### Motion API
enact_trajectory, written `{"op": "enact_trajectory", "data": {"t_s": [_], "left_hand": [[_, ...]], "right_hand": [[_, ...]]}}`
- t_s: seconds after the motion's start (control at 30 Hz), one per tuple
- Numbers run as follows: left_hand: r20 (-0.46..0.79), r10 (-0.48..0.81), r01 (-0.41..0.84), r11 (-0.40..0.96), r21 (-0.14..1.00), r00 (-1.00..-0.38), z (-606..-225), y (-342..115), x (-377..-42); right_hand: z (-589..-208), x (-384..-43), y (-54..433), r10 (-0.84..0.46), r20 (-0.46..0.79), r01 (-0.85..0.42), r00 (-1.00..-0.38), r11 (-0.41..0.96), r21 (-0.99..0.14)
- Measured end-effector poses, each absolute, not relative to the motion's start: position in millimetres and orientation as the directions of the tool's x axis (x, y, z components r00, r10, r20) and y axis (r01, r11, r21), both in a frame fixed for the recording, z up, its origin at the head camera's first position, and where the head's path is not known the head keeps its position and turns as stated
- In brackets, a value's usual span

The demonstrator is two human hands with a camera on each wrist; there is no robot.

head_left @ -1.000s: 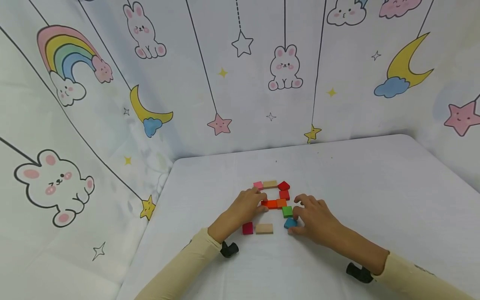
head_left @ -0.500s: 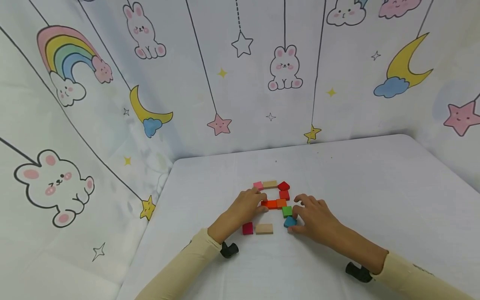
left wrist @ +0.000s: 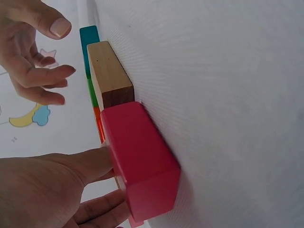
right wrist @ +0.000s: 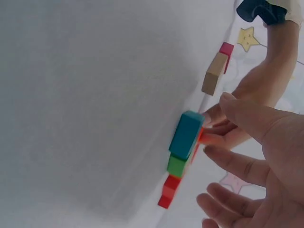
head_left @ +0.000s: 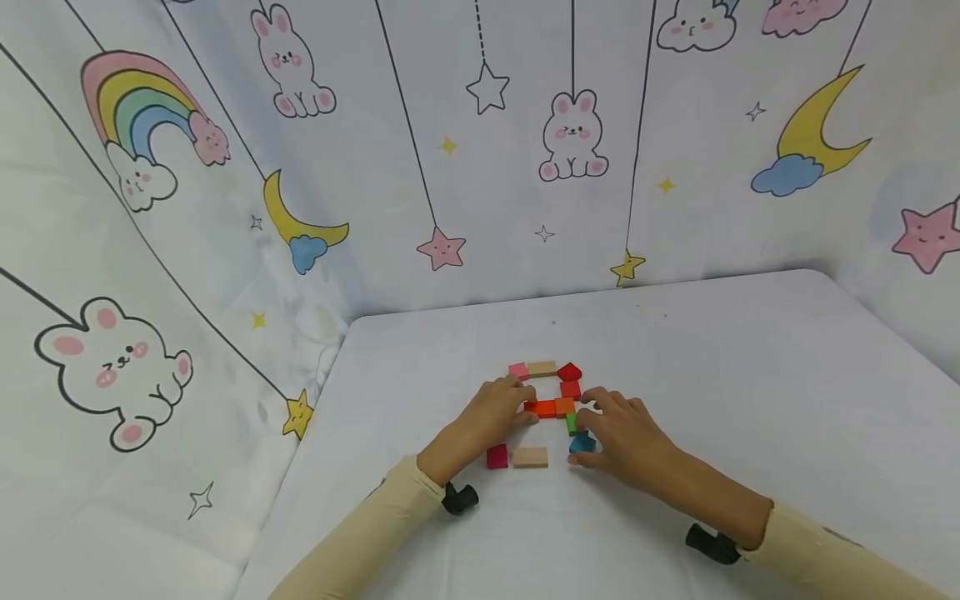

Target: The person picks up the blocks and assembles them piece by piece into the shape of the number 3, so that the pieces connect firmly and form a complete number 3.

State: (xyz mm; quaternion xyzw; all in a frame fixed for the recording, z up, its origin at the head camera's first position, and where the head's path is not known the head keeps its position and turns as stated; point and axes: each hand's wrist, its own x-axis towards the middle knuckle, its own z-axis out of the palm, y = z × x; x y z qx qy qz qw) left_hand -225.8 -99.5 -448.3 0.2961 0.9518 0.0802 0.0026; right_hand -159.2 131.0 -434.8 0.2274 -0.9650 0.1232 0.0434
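Note:
My left hand [head_left: 486, 417] grips the near end of a red-orange block [head_left: 545, 409] between thumb and index finger; the hand covers part of it. An orange block [head_left: 564, 407] adjoins its right end. Over on the right, my right hand [head_left: 630, 437] hovers with fingers spread around a blue block [head_left: 582, 443] and partly hides a green block [head_left: 572, 423]. In the right wrist view, gaps show between those fingers and the blue block [right wrist: 186, 135], which touches the green one. A crimson block [left wrist: 140, 156] and a wooden block [left wrist: 108, 73] lie below the left hand.
At the back of the layout sit a pink block [head_left: 518, 371], a plain wooden block [head_left: 542, 369] and a red pointed block [head_left: 570, 372]. One more red block [head_left: 570, 390] lies under the pointed one. A white cloth [head_left: 712, 358] covers the table; a patterned curtain hangs behind.
My right hand has shifted slightly left, covering more of the green block, and its thumb has moved off the blue one. The blue block nudged slightly toward the green one earlier. My left hand stays put.

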Motion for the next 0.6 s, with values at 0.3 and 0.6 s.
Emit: {"op": "enact_trajectory", "data": {"t_s": [0.3,0.6], "left_hand": [[0.047,0.575,0.576,0.807,0.132,-0.817,-448,-99,-227],[0.068,0.581,0.585,0.802,0.119,-0.811,-447,-98,-226]], "right_hand": [[-431,-159,115,-0.488,0.116,-0.501,-0.865,0.828,-0.253],[-435,-160,98,-0.531,0.096,-0.534,-0.842,0.798,-0.279]]}}
